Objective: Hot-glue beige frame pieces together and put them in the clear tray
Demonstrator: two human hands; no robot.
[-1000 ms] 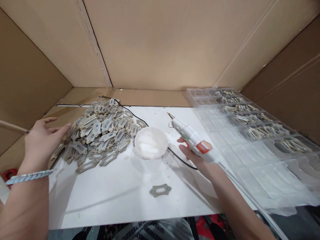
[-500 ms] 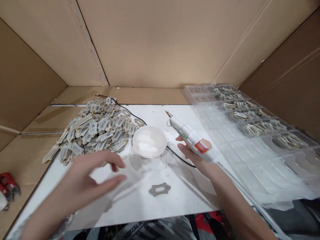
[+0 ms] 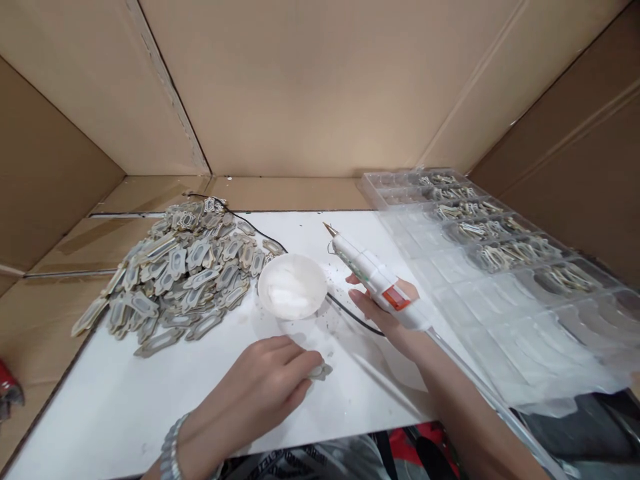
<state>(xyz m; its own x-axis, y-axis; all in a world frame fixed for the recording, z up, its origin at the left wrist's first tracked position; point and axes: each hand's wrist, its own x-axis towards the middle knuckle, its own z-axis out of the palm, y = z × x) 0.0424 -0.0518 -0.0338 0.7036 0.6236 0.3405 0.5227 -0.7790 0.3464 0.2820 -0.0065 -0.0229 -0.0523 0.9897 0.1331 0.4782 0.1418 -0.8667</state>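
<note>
My left hand (image 3: 273, 380) is low over the white tabletop, its fingers closed on a flat grey frame-shaped piece (image 3: 323, 371). Only the right end of that piece shows past the fingertips. In my right hand (image 3: 383, 317) is a white hot glue gun (image 3: 367, 267), its brass nozzle pointing up and to the left. A shallow white bowl (image 3: 265, 300) with white material inside stands between the hands, just beyond the left one. To the left lies a large heap of similar flat frame-shaped pieces (image 3: 197, 277).
Clear plastic compartment trays (image 3: 465, 293) run along the right side, several compartments holding small pale pieces. A black cord (image 3: 350, 313) passes behind the bowl. Cardboard walls (image 3: 310, 87) enclose the back and sides. Something red (image 3: 9, 387) sits at the far left edge.
My left hand has moved right and closed on the single flat piece that lay alone on the tabletop. The glue gun stays nearly still in my right hand; the view shifts slightly.
</note>
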